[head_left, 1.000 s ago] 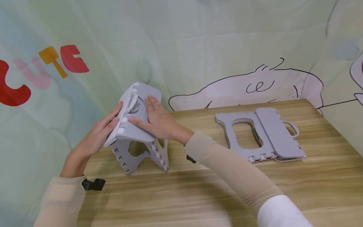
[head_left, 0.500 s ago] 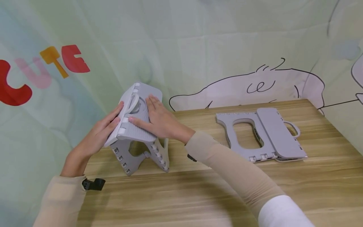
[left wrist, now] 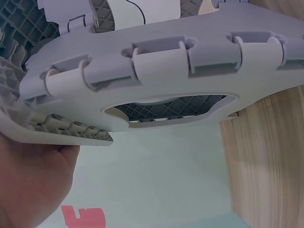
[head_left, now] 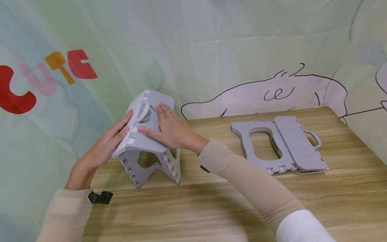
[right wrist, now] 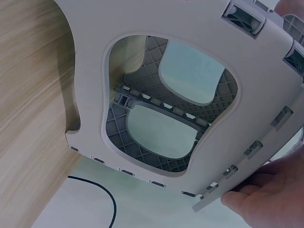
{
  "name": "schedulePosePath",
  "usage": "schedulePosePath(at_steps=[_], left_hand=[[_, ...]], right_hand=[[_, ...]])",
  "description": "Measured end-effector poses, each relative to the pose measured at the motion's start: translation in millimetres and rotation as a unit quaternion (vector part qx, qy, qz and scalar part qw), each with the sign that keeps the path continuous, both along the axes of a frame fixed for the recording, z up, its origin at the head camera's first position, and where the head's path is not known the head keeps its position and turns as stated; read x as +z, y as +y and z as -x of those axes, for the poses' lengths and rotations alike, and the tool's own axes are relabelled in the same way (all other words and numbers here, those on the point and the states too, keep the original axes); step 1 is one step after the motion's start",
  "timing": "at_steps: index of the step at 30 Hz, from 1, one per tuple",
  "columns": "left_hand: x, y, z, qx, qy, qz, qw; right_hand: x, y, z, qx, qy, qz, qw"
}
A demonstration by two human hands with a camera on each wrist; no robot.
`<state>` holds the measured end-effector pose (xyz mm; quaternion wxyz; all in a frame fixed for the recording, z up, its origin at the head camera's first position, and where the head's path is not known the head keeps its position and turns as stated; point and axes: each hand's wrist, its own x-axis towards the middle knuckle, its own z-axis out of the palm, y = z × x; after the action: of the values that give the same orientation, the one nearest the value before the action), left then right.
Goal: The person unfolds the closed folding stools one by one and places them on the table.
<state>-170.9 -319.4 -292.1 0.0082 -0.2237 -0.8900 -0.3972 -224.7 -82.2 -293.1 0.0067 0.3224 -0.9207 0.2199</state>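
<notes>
A grey folding step stool (head_left: 151, 141) stands on its splayed legs at the left of the table in the head view, its two top panels sloping down from a raised middle hinge. My left hand (head_left: 104, 143) lies with straight fingers along the left panel. Flat on the right panel rests my right hand (head_left: 172, 129), thumb reaching toward the hinge. A loop handle (head_left: 143, 112) sticks up at the hinge between the hands. The left wrist view shows the hinged leg frame (left wrist: 166, 61) from the side; the right wrist view shows a leg with a large cutout (right wrist: 90, 90).
A second grey folding stool (head_left: 302, 144) lies folded flat on the wooden table (head_left: 187, 208), at the right, its handle loop pointing right. Behind the table and along its left side hangs a printed cloth (head_left: 196, 60) with coloured letters and line drawings.
</notes>
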Motion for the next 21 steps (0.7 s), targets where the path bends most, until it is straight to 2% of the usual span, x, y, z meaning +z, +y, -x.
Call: schedulePosePath(at_steps=[21], left_hand=[[0.8,-0.4,0.5,-0.001,0.005,0.004,1.0000]], right_hand=[[2.3,1.6,-0.3,-0.002,0.016,-0.021,0.9996]])
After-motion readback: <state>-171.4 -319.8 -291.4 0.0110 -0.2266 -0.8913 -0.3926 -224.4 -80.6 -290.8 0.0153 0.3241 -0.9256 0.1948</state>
